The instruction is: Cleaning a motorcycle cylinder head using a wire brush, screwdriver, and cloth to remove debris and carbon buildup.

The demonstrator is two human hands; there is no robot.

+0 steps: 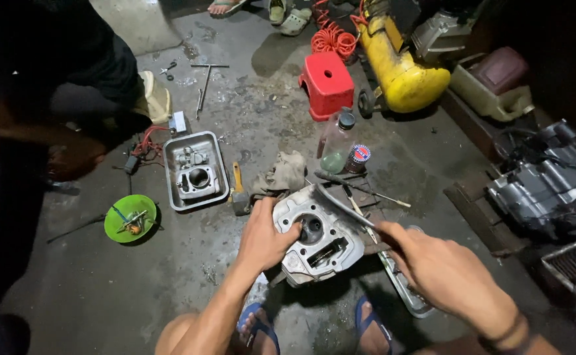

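Observation:
A grey metal engine cylinder head (317, 236) rests on the concrete floor in front of me. My left hand (265, 236) grips its left edge, fingers curled over the rim by the round bore. A long flat metal tool (344, 206) lies across the top of the cylinder head, and my right hand (442, 269) is shut on its handle end. My two feet in blue sandals (258, 325) show below.
A metal tray (196, 169) with an engine cylinder sits left, a green bowl (130, 218) farther left. A hammer (237, 190), rag (281, 174), bottle (336, 141), red stool (327, 82), yellow compressor tank (403, 72) and an engine (551, 184) stand around. Another person crouches at left.

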